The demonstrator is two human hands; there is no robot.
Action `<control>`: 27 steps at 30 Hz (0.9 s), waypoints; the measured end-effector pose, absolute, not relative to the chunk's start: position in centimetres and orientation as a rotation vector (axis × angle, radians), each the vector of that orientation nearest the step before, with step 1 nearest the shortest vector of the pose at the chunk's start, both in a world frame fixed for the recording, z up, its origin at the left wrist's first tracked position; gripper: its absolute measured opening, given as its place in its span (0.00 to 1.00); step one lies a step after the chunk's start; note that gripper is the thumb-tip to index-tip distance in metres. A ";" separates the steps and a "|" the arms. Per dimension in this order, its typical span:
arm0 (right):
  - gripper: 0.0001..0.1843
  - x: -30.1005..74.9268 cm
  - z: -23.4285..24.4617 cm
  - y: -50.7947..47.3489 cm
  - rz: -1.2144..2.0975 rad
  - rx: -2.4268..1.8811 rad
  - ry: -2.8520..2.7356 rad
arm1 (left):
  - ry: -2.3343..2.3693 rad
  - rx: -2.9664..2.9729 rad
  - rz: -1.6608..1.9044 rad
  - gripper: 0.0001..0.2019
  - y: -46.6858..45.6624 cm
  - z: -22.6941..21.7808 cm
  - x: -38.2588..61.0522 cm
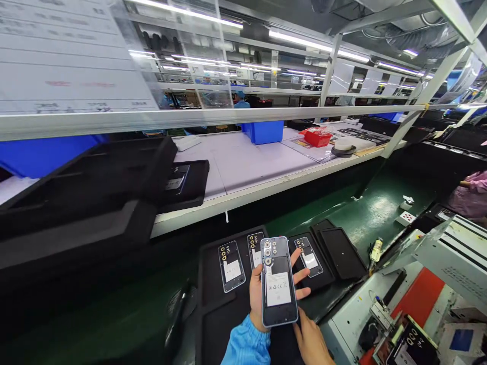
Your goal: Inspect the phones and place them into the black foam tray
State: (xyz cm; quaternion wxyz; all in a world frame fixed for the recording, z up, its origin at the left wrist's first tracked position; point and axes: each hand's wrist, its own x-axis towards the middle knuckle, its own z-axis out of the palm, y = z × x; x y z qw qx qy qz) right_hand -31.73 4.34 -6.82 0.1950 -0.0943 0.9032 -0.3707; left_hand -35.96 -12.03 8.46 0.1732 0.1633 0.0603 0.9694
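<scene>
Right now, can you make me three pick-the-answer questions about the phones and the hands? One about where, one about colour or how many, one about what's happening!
1. Where is the red bin?
A. on the white bench
B. on the green belt
C. in a hand

2. What colour is the sleeve on the left arm?
A. yellow
B. blue
C. black

3. What is the left hand doing?
A. holding up a phone
B. resting flat and empty
C. gripping a bottle

Answers:
1. A, the red bin sits on the white bench, past the green belt.
2. B, the sleeve is bright blue.
3. A, the left hand holds a phone with its open back toward the camera, above the black tray; the right hand is beside its lower edge.
</scene>
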 end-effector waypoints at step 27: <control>0.30 -33.6 -8.6 1.8 -1.133 -0.297 2.808 | 0.384 0.548 2.799 0.54 -17.3 6.7 -28.4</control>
